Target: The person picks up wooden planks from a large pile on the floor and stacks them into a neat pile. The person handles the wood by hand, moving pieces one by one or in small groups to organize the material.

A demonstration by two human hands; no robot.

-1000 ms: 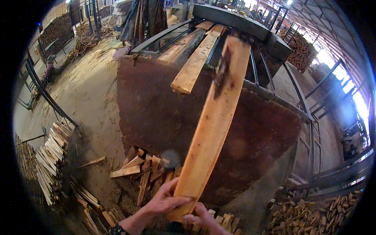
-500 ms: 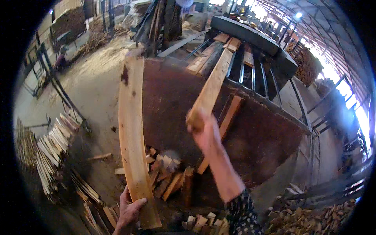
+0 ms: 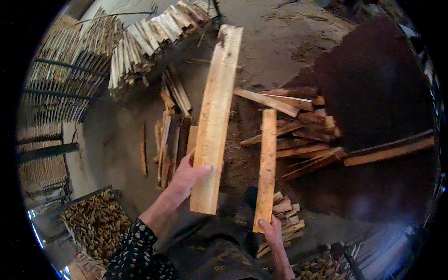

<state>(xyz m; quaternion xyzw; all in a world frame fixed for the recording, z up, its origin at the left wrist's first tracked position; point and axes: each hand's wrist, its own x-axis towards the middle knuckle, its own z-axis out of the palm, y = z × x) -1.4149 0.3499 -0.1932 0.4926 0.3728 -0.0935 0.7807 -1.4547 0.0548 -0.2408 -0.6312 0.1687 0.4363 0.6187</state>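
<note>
My left hand [image 3: 187, 179] is closed round the lower part of a long, wide, pale board [image 3: 217, 116], its thumb across the face. A dark knot marks the board's far end. To its right, my right hand [image 3: 272, 232] grips the near end of a shorter, narrower wooden board [image 3: 267, 163], thumb on top. Both boards are held up over the floor, pointing away from me and apart from each other. Beyond the narrower one lies a loose pile of wood offcuts [image 3: 308, 119], partly hidden by it.
Long wood strips [image 3: 175, 144] lie left of the wide board. Pale slats [image 3: 154, 32] are stacked at the far left. A crate of wood scraps [image 3: 95, 214] stands at the lower left. On the right is a dark brown surface [image 3: 373, 88] with a reddish beam [image 3: 389, 150]; short blocks [image 3: 289, 219] lie near my right hand.
The view has swung left and downward, away from the roller table. My right hand has brought its board off the rollers and close to me. My left hand keeps the wide board.
</note>
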